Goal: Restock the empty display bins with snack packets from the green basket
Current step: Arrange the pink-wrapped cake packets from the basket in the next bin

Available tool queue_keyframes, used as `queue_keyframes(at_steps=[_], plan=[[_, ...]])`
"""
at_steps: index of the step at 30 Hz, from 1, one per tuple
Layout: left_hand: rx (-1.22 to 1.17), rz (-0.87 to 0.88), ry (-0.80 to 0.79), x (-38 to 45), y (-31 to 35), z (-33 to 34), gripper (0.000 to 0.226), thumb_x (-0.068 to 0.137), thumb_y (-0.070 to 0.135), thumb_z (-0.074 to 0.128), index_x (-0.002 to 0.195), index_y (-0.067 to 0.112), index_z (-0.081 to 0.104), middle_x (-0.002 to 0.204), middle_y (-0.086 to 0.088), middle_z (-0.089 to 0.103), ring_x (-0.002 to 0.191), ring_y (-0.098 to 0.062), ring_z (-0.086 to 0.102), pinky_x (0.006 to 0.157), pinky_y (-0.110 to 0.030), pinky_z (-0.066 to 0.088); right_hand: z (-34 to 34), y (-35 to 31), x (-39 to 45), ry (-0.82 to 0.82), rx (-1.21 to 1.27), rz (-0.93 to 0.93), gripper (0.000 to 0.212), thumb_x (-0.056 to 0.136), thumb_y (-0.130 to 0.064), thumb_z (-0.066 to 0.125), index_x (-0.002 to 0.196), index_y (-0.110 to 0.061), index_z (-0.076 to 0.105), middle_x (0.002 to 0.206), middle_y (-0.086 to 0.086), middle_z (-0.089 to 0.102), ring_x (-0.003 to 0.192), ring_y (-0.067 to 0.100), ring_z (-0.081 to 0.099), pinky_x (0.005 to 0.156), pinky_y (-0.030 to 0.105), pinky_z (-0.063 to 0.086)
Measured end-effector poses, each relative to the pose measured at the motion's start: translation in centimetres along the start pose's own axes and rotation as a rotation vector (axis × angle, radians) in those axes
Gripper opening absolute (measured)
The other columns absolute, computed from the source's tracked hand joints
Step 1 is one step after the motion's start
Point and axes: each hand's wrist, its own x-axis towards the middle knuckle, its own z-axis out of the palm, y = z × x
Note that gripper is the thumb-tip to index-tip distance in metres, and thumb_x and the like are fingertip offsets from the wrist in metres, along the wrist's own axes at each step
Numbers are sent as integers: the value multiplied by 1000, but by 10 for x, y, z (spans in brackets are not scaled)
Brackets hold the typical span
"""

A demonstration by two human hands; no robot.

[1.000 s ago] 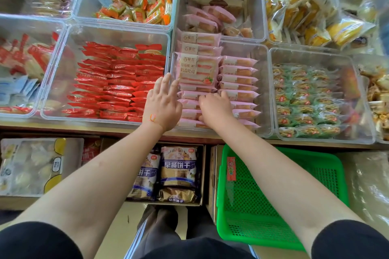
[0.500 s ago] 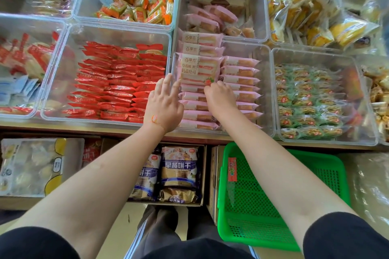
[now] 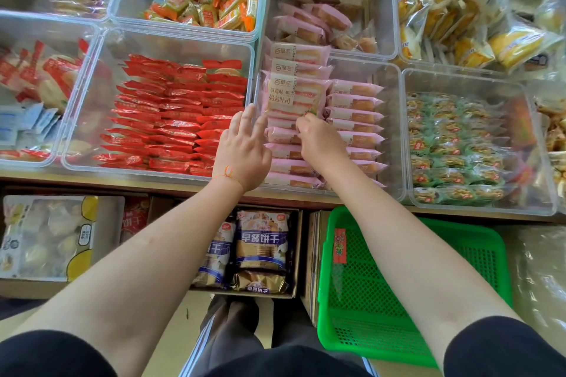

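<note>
the bins [image 3: 395, 131] are clear, shiny plastic. the pink packets [image 3: 352, 116] are smooth, shiny wrap. the green basket [image 3: 484, 257] is plastic with holes. the boxes [image 3: 309, 254] are cardboard.

The left hand [image 3: 243, 150] lies flat with straight fingers against the left wall of a clear bin [image 3: 393, 131], just beside the right hand [image 3: 320, 142]. The right hand's curled fingers pinch the near edge of a pink packet [image 3: 292, 98] that stands tilted on the rows of pink packets [image 3: 355, 115] filling that bin. Left of the left hand sits a bin of red packets [image 3: 171, 119]. Right of the right hand is a bin of green packets [image 3: 459, 144]. Below the right forearm, nearer the person, stands the green basket [image 3: 367, 300]; under the left forearm is a box of biscuit bags [image 3: 260, 249].
</note>
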Motion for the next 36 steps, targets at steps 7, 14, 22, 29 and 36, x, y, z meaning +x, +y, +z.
queue_keyframes(at_steps=[7, 14, 22, 29, 36], plan=[[31, 1, -15, 0, 0, 2, 59, 92, 28, 44, 148, 15, 33, 161, -12, 15, 146, -34, 16, 114, -47, 28, 12, -1, 0, 88, 48, -21, 18, 90, 9, 49, 102, -2, 59, 101, 14, 60, 84, 32, 59, 63, 32, 37], [90, -2, -63, 2, -2, 4, 45, 98, 43, 38, 137, 26, 50, 165, -9, -1, 150, -32, 6, 108, -50, 32, 9, 0, 8, -79, 4, -12, 15, 95, -5, 48, 101, -7, 62, 104, 10, 58, 92, 30, 58, 68, 35, 43], [169, -20, -106, 4, 0, 2, 46, 95, 46, 35, 135, 33, 54, 165, -6, -11, 151, -32, -2, 110, -51, 28, -12, -1, -14, -462, -207, -13, 22, 87, -31, 69, 88, -19, 51, 93, -2, 54, 86, 22, 56, 63, 32, 41], [142, -17, -2, 24, 6, 4, 76, 92, 28, 44, 157, 14, 7, 164, -14, -5, 151, -33, -4, 119, -47, 18, -30, -3, 17, 220, -117, 17, 37, 93, -19, 57, 128, -8, 55, 132, 16, 53, 119, 34, 51, 94, 45, 49], [103, -30, 7, 51, 4, 10, 84, 92, 33, 45, 156, 9, -3, 164, -16, -8, 151, -32, -7, 122, -46, 9, 3, 9, 49, -45, -327, -4, 103, 90, -66, 46, 156, -14, -14, 164, 15, -15, 151, 35, -12, 121, 57, 1]])
